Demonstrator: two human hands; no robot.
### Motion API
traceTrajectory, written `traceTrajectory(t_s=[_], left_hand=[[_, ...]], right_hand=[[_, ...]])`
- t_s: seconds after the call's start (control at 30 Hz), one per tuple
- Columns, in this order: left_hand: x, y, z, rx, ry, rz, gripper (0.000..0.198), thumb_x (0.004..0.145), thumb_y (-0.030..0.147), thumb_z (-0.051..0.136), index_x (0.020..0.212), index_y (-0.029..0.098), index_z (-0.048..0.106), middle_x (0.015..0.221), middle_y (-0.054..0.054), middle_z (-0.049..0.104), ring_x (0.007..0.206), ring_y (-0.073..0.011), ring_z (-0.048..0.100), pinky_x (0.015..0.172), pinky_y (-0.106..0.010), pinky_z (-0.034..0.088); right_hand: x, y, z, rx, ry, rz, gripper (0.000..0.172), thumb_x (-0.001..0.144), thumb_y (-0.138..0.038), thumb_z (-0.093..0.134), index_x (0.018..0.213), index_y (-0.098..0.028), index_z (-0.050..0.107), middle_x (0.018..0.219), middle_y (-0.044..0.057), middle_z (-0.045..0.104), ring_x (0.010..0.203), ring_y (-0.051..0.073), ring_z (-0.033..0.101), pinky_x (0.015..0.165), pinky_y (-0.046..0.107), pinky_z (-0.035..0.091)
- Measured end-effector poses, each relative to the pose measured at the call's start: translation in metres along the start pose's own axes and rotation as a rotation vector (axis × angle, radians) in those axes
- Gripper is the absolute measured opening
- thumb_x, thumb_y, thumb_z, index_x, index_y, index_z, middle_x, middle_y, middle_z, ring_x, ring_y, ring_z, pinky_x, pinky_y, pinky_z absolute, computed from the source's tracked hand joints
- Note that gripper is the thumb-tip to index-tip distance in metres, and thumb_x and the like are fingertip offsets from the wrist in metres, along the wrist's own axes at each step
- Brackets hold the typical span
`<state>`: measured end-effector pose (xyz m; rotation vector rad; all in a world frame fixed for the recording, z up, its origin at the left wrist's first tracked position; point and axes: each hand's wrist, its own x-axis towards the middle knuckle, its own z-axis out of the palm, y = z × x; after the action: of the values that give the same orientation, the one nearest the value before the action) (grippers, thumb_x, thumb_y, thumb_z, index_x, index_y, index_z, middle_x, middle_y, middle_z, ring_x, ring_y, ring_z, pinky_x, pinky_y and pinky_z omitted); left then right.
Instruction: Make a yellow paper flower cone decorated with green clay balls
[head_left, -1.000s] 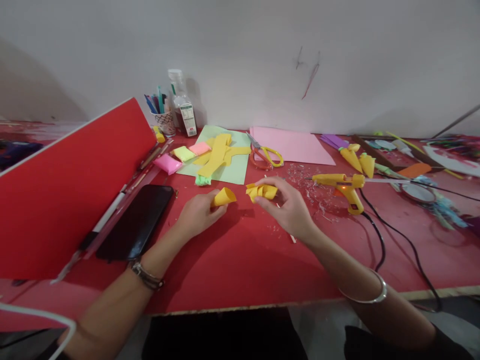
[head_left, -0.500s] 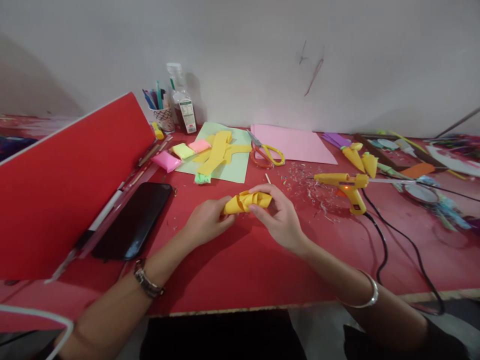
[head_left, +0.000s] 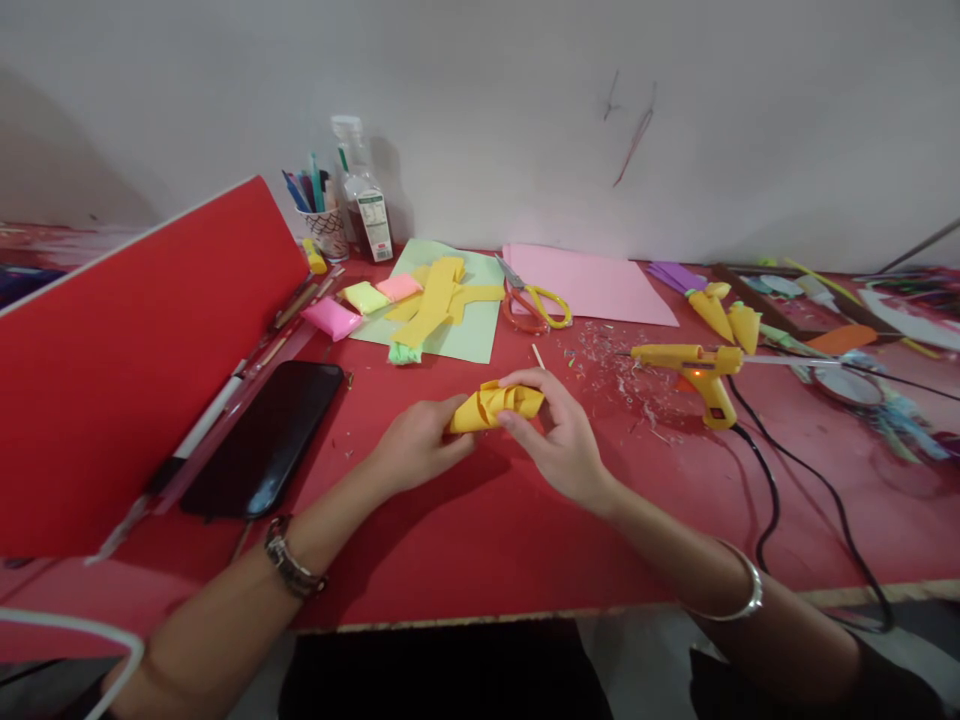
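Observation:
A rolled and folded yellow paper piece (head_left: 491,404), like a paper flower, is held between my two hands above the red table (head_left: 465,540). My left hand (head_left: 418,440) grips its narrow left end. On the right, my right hand (head_left: 559,430) pinches its folded, layered end, thumb in front and fingers behind. Behind my hands lie yellow paper strips (head_left: 435,305) on a light green sheet (head_left: 476,340). Scissors (head_left: 534,300) with red and yellow handles rest just right of them.
To the right lies a yellow glue gun (head_left: 701,375), its light on, its black cord (head_left: 765,480) trailing. Paper scraps (head_left: 615,375) are scattered nearby. A black phone (head_left: 266,435) and a large red board (head_left: 142,370) occupy the left. A bottle (head_left: 367,215) stands by the wall.
Hardly anything differs. The camera view has shifted slightly, while both hands keep the same hold on the yellow paper piece.

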<state>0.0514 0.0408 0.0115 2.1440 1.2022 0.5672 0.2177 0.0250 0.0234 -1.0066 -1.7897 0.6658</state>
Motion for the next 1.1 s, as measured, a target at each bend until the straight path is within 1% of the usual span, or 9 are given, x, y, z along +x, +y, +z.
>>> traceTrajectory(t_s=[0.23,0.43,0.67,0.77,0.9,1.1], left_hand=[[0.0006,-0.0007,0.0021,-0.038,0.012,0.005,0.018,0.07,0.023,0.042,0.082,0.014,0.052,0.063,0.001,0.053,0.054,-0.0108,0.046,0.049,-0.021,0.033],[0.001,0.0006,0.0017,-0.092,0.022,0.012,0.018,0.069,0.022,0.042,0.083,0.015,0.051,0.066,0.001,0.055,0.056,-0.0109,0.048,0.051,-0.021,0.034],[0.0012,0.0007,0.0017,-0.088,0.021,-0.021,0.012,0.071,0.025,0.043,0.074,0.015,0.049,0.06,0.003,0.05,0.052,-0.0097,0.044,0.049,-0.02,0.033],[0.0013,0.0007,0.001,-0.085,0.007,-0.022,0.013,0.071,0.025,0.042,0.075,0.015,0.05,0.061,0.002,0.051,0.053,-0.0099,0.045,0.05,-0.021,0.034],[0.0012,0.0019,0.0003,-0.086,-0.009,-0.01,0.016,0.07,0.022,0.041,0.079,0.014,0.052,0.062,0.002,0.051,0.053,-0.01,0.045,0.051,-0.021,0.034],[0.0006,0.0034,0.0008,-0.15,-0.007,0.017,0.015,0.07,0.022,0.041,0.078,0.014,0.051,0.063,0.002,0.051,0.054,-0.0098,0.045,0.051,-0.02,0.034]], right_hand=[[-0.0006,-0.0011,0.0006,-0.007,-0.005,0.052,0.015,0.079,-0.025,0.049,0.093,-0.021,0.047,0.091,0.003,0.056,0.079,0.013,0.054,0.069,0.027,0.045],[-0.0012,-0.0004,0.0011,0.008,-0.02,0.032,0.015,0.08,-0.025,0.048,0.094,-0.022,0.046,0.091,0.002,0.056,0.082,0.013,0.054,0.072,0.028,0.045],[-0.0024,0.0006,0.0023,0.007,0.012,0.032,0.017,0.079,-0.027,0.049,0.095,-0.022,0.046,0.092,0.003,0.057,0.084,0.014,0.055,0.072,0.029,0.045],[-0.0021,0.001,0.0023,0.002,0.021,0.035,0.016,0.079,-0.027,0.049,0.094,-0.022,0.045,0.09,0.002,0.056,0.081,0.014,0.055,0.071,0.028,0.045],[-0.0015,0.0009,0.0019,-0.031,0.023,-0.009,0.013,0.079,-0.025,0.05,0.09,-0.021,0.045,0.087,0.002,0.054,0.08,0.013,0.053,0.072,0.029,0.044],[-0.0023,-0.0008,0.0014,-0.079,0.011,-0.024,0.014,0.08,-0.025,0.048,0.094,-0.022,0.044,0.089,0.003,0.055,0.082,0.014,0.054,0.073,0.03,0.044]])
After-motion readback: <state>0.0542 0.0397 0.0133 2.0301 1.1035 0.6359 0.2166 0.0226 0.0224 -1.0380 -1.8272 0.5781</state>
